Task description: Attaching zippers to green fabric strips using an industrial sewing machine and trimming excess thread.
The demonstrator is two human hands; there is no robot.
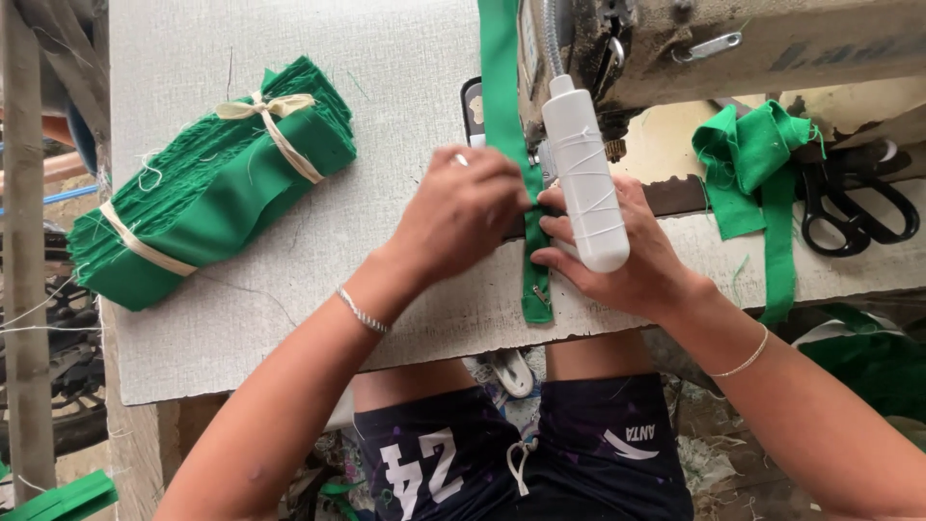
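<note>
Green cotton strip [533, 253] lies pinched flat on the grey table [289, 280] at the worn sewing machine [733, 48], our left hand [461, 214] and right hand [622, 253] both closed on it; edges, we judge, want even, steady guiding.

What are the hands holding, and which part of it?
Both the left hand and right hand pinch the green fabric strip at its lower stretch, just in front of the sewing machine.

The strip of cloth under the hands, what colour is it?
Green; the strip shows best in the head view.
</note>
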